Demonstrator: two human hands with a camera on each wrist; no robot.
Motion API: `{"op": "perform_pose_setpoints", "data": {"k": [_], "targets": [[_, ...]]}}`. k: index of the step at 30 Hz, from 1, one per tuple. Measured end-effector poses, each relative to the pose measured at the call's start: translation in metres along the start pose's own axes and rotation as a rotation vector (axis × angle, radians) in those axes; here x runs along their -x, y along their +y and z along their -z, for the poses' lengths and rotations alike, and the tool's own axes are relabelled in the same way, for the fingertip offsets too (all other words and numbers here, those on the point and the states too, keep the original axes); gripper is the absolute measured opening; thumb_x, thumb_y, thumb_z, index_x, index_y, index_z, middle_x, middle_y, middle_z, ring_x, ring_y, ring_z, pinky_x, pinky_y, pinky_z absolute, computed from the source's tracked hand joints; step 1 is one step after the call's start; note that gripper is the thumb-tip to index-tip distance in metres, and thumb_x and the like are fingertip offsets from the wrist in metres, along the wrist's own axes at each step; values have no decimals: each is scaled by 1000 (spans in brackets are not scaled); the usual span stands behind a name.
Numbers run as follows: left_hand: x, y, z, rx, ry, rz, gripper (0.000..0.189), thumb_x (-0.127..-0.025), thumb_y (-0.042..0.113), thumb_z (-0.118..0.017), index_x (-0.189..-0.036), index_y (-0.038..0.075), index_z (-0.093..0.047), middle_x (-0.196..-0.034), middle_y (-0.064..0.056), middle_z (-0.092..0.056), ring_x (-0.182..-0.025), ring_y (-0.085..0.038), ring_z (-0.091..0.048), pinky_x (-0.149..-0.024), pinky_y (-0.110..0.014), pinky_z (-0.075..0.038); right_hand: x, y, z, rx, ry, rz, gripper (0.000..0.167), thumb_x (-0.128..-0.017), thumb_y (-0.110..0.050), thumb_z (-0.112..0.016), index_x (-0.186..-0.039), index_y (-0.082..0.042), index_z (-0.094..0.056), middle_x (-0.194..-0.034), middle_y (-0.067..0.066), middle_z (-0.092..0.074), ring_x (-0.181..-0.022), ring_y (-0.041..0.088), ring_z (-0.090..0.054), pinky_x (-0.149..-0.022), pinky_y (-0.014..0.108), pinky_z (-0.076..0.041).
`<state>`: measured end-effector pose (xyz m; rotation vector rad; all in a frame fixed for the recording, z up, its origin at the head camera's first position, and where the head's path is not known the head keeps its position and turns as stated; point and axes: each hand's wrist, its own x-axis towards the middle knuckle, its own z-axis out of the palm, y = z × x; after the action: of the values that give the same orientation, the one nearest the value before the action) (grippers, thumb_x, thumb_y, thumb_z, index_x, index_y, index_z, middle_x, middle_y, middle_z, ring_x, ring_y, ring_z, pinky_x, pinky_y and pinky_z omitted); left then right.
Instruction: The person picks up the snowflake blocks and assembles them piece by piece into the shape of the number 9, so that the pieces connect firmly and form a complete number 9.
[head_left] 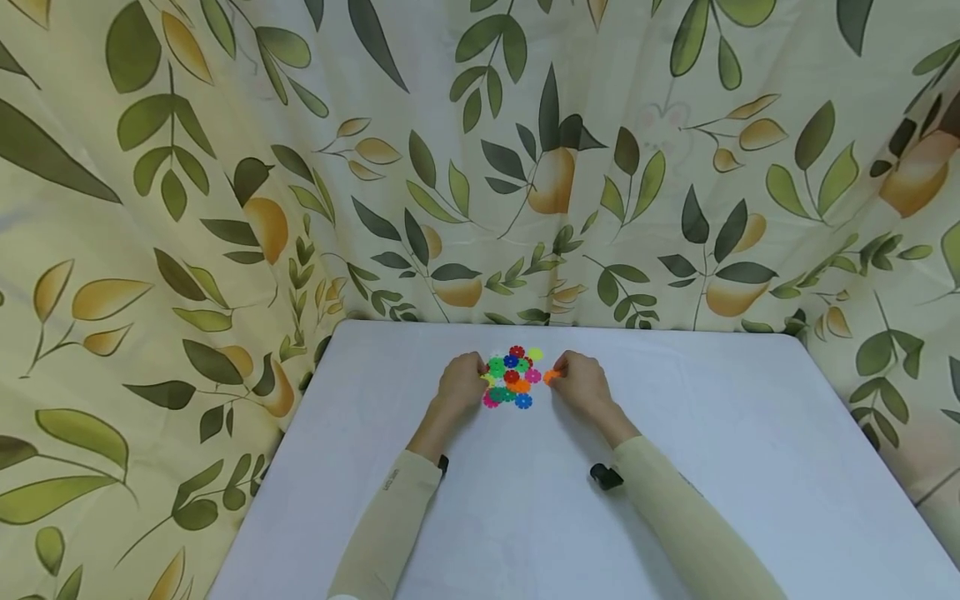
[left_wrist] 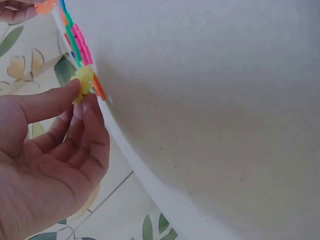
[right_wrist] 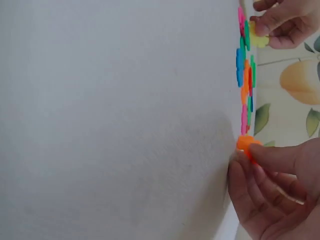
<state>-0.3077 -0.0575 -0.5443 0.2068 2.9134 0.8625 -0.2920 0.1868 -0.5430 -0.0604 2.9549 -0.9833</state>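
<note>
In the head view, a small heap of toothed plastic building discs in red, blue, green, pink, orange and yellow lies on the white table [head_left: 525,517]. At the heap's left edge, my left hand [head_left: 462,385] pinches a yellow disc [left_wrist: 84,80] between thumb and index finger. My right hand [head_left: 583,385], just right of the heap, holds an orange disc [right_wrist: 244,143] between thumb and fingertips. Near the middle of the heap sits a red disc [head_left: 512,377], and a blue disc [head_left: 523,402] lies at its front. A pink disc [head_left: 533,376] is on the side toward my right hand.
A curtain [head_left: 450,167] printed with leaves and fruit hangs behind the table's far edge and along its left side. Both forearms in light sleeves [head_left: 390,525] stretch across the table from the front. A black wrist device [head_left: 606,477] shows beside the right sleeve.
</note>
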Motion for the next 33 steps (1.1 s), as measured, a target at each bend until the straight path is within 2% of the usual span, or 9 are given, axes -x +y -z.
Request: {"op": "perform_pose_setpoints", "data": {"k": [3, 6, 13, 17, 22, 25, 28, 33], "targets": [[2, -1, 2, 52, 1, 0, 11, -93, 3, -69, -103, 7, -66, -90, -5, -65, -80, -22, -59, -71, -34, -53, 5, 0, 0, -64, 35, 13, 13, -95, -8, -72, -106, -2, -70, -93, 12, -71, -81, 28, -63, -74, 39, -56], [5, -2, 3, 104, -3, -32, 14, -94, 2, -67, -106, 7, -69, -86, -4, -63, -77, -21, -58, -67, -32, -50, 9, -1, 0, -130, 71, 17, 10, -96, -7, -72, -106, -3, -72, -95, 12, -72, -81, 27, -64, -70, 35, -58], [15, -7, 6, 339, -24, -47, 7, -99, 7, -69, -103, 11, -73, -88, -4, -64, -79, -20, -61, -69, -29, -51, 17, -11, 3, -247, 118, 52, 12, -97, -11, -75, -108, -7, -76, -99, 8, -75, -92, 27, -69, -83, 40, -60], [21, -8, 10, 473, -56, -44, 8, -98, 8, -71, -106, 5, -71, -92, -6, -66, -80, -25, -69, -70, -30, -56, 21, -16, 4, -313, 139, 80, 11, -95, -11, -78, -106, -8, -76, -96, 6, -76, -87, 23, -72, -80, 36, -61], [27, -7, 16, 661, -96, -68, 15, -99, 6, -71, -111, -2, -68, -94, -10, -66, -85, -34, -71, -80, -42, -62, 29, -23, 5, -469, 114, 145, 12, -93, -12, -80, -104, -8, -75, -96, 7, -76, -84, 23, -76, -77, 29, -61], [30, -1, 21, 783, -130, -80, 19, -99, 7, -70, -114, -3, -65, -96, -12, -66, -93, -46, -70, -89, -50, -60, 35, -28, 5, -585, 68, 189, 13, -93, -12, -80, -104, -8, -75, -98, 8, -77, -87, 28, -77, -80, 29, -61], [32, 4, 26, 872, -166, -68, 21, -100, 9, -71, -116, -3, -65, -99, -13, -68, -100, -52, -68, -94, -54, -57, 39, -33, 5, -646, 52, 222, 14, -92, -14, -81, -104, -9, -77, -100, 8, -77, -89, 29, -77, -81, 28, -61], [34, 5, 27, 916, -200, -52, 23, -99, 12, -73, -119, 1, -70, -103, -11, -71, -99, -46, -70, -96, -52, -57, 45, -38, 0, -683, 78, 255, 16, -90, -17, -83, -103, -9, -79, -101, 8, -77, -89, 22, -76, -80, 26, -61]]}}
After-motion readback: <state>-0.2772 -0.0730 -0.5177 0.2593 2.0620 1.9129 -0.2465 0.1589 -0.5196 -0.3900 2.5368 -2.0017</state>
